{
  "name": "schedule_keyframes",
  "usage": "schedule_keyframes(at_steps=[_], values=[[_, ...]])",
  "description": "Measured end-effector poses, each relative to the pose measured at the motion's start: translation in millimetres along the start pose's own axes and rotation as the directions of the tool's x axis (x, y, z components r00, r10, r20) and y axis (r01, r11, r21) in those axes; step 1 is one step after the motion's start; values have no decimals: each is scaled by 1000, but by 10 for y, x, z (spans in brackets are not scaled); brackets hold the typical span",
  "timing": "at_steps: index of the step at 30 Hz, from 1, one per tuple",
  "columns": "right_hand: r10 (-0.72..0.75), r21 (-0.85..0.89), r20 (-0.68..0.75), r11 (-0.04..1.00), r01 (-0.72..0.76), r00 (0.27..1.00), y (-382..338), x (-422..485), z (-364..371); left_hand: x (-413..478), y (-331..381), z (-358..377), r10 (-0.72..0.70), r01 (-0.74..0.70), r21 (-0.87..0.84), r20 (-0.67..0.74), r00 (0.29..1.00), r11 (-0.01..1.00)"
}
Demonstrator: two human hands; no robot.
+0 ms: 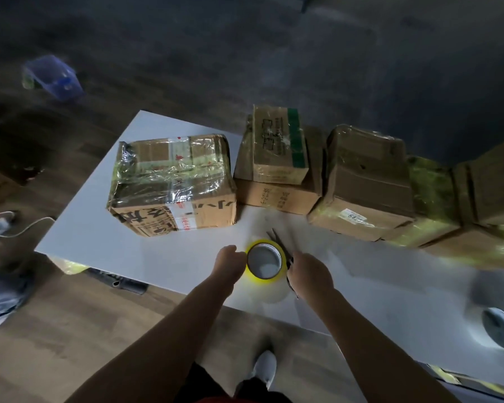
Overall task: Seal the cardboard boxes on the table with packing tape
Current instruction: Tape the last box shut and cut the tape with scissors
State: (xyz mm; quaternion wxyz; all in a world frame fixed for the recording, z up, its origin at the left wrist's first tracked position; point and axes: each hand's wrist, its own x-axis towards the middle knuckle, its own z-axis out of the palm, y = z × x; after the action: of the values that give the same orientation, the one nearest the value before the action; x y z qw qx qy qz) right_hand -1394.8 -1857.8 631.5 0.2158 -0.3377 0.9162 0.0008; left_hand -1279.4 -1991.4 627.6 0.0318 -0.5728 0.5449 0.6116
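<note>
The left hand lies against the left side of the roll of yellow packing tape, and its fingers are curled at the rim, so it holds the roll. I think this is to steady the roll while the free end of the tape is found. The roll is above the near part of the white table, in front of the boxes, with its hole turned up towards the camera. The right hand is closed round the handles of the scissors. Their dark blades point away from the person, just beside the right side of the roll. My judgement is that they are ready there for cutting a strip.

The big cardboard box on the left is already wrapped in shiny clear tape. To its right stands a stack of two smaller boxes, and after it a row of other boxes, which the right edge of the picture cuts off.

The fingertips of both hands are hidden behind the hands themselves. I cannot tell if the roll rests on the table or is lifted a little, and the free end of the tape is not visible. The right part of the picture is dim and blurred, so the seams of those boxes are not clear. A second tape roll there is only a grey ring.
</note>
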Motion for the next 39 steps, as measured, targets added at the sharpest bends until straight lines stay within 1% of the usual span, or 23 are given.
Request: schedule_keyframes(at_steps=[2,4,6,9,11,12,13,15,17,19,21,22,23,26,29,30,32,33,35,36,37,38,39], values=[[-41,-24,-68,999,39,997,-107,24,-86,-77,71,-35,117,-111,178,-24,993,978],[-88,23,-137,996,91,987,-266,65,-202,-169,152,-154,326,-283,331,-80,942,900],[-136,107,-193,981,159,972,-489,118,-335,-272,252,-351,540,-443,408,-160,826,798],[-187,202,-236,950,236,954,-915,227,-531,-390,455,-761,781,-598,525,-242,576,605],[-174,246,-240,941,233,955,-1184,311,-632,-464,622,-1086,900,-671,614,-170,402,416],[-166,254,-240,940,227,956,-1297,356,-664,-497,688,-1227,938,-702,645,-68,340,302],[-164,251,-245,941,226,955,-1392,395,-682,-519,733,-1340,954,-733,652,47,296,195],[-145,240,-249,949,207,957,-1517,433,-696,-564,777,-1491,947,-780,624,217,236,51],[-113,238,-239,956,171,964,-1561,445,-692,-563,790,-1591,952,-787,617,237,194,7],[-90,234,-225,962,144,970,-1561,457,-685,-459,812,-1681,966,-766,640,160,205,57],[-78,248,-208,960,129,975,-1562,463,-674,-288,837,-1758,938,-691,711,136,319,132],[-76,256,-203,958,128,976,-1563,467,-668,-206,829,-1787,904,-653,743,169,392,145],[-72,267,-201,955,125,977,-1565,467,-664,-132,801,-1806,877,-645,752,213,430,134],[-36,309,-183,947,92,982,-1548,467,-634,-57,719,-1837,877,-709,703,303,373,58],[-27,295,-170,952,77,985,-1551,454,-607,-36,652,-1832,919,-714,700,273,284,13],[-16,283,-169,957,65,985,-1565,443,-615,-57,631,-1808,926,-705,709,254,281,20],[38,228,-132,974,-7,990,-1571,427,-628,-97,585,-1767,934,-700,711,203,294,66],[57,175,-70,984,-44,996,-1569,413,-641,-105,570,-1758,936,-717,691,188,296,88],[2,58,140,998,-10,990,-1598,338,-670,-135,587,-1766,932,-761,633,173,318,142],[-45,40,204,998,38,978,-1636,282,-684,-150,622,-1783,919,-770,609,164,358,192],[-101,61,206,994,91,973,-1683,228,-700,-159,665,-1806,895,-767,588,155,417,256],[-157,114,146,983,141,977,-1729,175,-721,-161,698,-1829,868,-758,573,154,473,312],[-212,168,28,964,204,977,-1771,118,-745,-157,718,-1846,852,-750,564,144,503,347]])
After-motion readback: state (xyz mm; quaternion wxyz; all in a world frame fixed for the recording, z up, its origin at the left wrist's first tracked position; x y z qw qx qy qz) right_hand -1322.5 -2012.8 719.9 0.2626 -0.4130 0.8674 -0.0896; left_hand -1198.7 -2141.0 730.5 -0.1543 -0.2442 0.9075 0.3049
